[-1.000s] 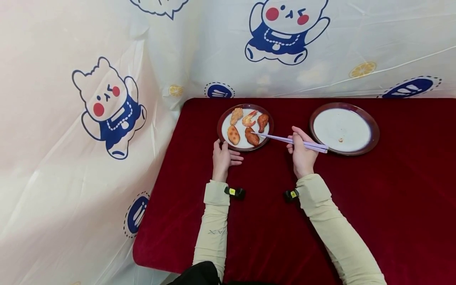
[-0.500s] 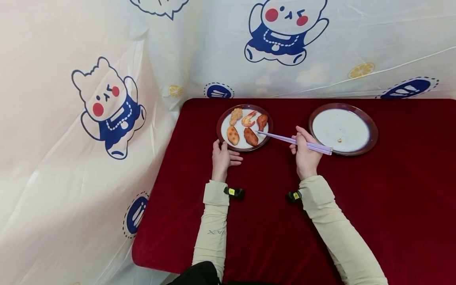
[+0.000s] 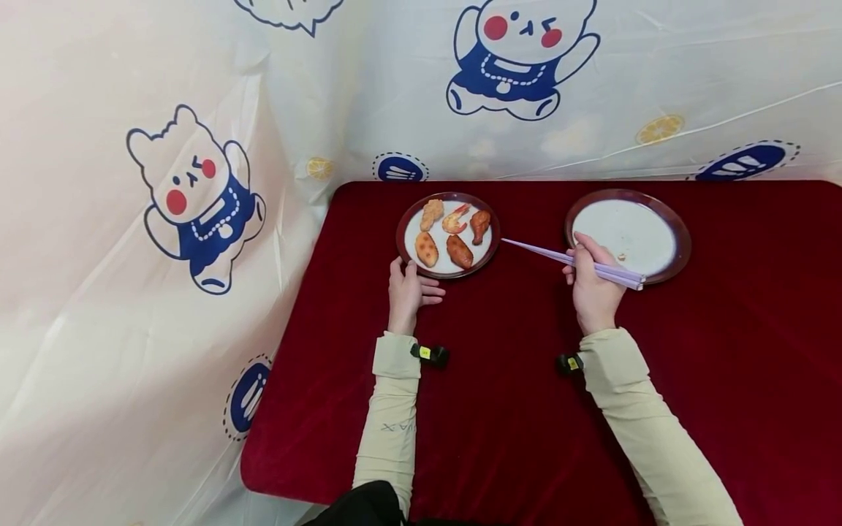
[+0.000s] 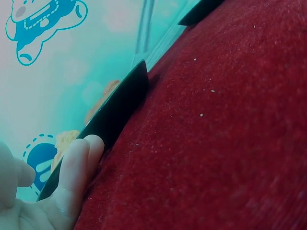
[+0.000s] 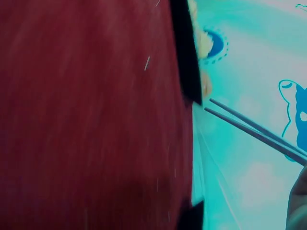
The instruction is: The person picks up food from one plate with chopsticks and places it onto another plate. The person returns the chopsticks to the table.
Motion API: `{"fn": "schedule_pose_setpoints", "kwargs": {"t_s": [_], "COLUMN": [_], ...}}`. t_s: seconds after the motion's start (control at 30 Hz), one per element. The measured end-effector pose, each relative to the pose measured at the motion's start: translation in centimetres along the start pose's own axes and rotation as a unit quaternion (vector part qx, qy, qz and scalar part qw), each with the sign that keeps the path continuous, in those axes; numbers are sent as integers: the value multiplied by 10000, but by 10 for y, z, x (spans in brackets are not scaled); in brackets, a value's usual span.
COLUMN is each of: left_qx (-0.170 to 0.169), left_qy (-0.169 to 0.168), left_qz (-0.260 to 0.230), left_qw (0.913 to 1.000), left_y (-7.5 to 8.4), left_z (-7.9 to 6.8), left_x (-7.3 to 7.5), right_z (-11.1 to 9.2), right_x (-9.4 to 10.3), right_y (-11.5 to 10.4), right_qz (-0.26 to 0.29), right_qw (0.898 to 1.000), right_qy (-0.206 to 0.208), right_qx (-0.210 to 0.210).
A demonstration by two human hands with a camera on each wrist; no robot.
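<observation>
My left hand (image 3: 405,296) rests against the near-left edge of the brown-rimmed white plate (image 3: 483,261), its fingers fairly straight and touching the rim; the left wrist view shows fingertips against the plate's dark side (image 4: 122,112). On that plate lie a fried drumstick (image 3: 480,226), a shrimp (image 3: 455,219), a chicken wing (image 3: 459,250), a crumbly fried piece (image 3: 431,215) and a spotted oval piece (image 3: 426,249). My right hand (image 3: 595,288) holds a pair of lilac chopsticks (image 3: 549,254), tips just right of the plate with nothing between them.
A second brown-rimmed plate (image 3: 621,219), bearing a small crumb (image 3: 621,257), stands to the right, partly behind my right hand. Both plates sit on a dark red cloth-covered table (image 3: 493,424). A printed white curtain (image 3: 388,88) hangs along the back and left.
My right hand has moved right with the chopsticks, drawing their tips from the chicken wing to outside the plate. The left hand stays at the rim, and the food remains on the plate.
</observation>
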State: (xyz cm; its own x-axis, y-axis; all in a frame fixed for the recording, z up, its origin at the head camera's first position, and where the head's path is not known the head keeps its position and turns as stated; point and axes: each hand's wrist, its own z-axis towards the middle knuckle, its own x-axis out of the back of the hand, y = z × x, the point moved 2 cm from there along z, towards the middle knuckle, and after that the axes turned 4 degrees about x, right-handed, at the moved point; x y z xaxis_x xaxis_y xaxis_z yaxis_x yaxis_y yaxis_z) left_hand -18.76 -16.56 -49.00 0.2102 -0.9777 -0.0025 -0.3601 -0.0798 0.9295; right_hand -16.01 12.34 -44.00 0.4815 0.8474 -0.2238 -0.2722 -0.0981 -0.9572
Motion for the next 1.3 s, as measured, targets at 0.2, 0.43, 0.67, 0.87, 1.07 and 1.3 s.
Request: {"fn": "schedule_pose_setpoints", "kwargs": {"t_s": [0.2,0.43,0.67,0.87,1.07,1.3], "left_qx": [-5,0,24,-14,-27,-29], "left_qy": [10,8,16,10,-9,2], "left_qz": [20,32,37,42,44,44], "left_qw": [10000,10000,10000,10000,10000,10000], "left_y": [0,0,0,0,1,1], "left_z": [0,0,-1,-1,-3,-3], "left_x": [0,0,0,0,0,-1], "right_z": [1,-19,-40,-59,-69,-79], "right_x": [18,28,32,29,29,28], "right_y": [-9,-23,-16,-11,-8,-5], "right_qz": [-1611,-2331,-3061,-3451,-3470,-3839], "right_qw": [9750,8307,7027,6387,6220,5883], "right_qy": [-626,-2479,-4324,-4910,-5126,-5339], "right_qx": [1397,4406,4749,4815,4795,4707]}}
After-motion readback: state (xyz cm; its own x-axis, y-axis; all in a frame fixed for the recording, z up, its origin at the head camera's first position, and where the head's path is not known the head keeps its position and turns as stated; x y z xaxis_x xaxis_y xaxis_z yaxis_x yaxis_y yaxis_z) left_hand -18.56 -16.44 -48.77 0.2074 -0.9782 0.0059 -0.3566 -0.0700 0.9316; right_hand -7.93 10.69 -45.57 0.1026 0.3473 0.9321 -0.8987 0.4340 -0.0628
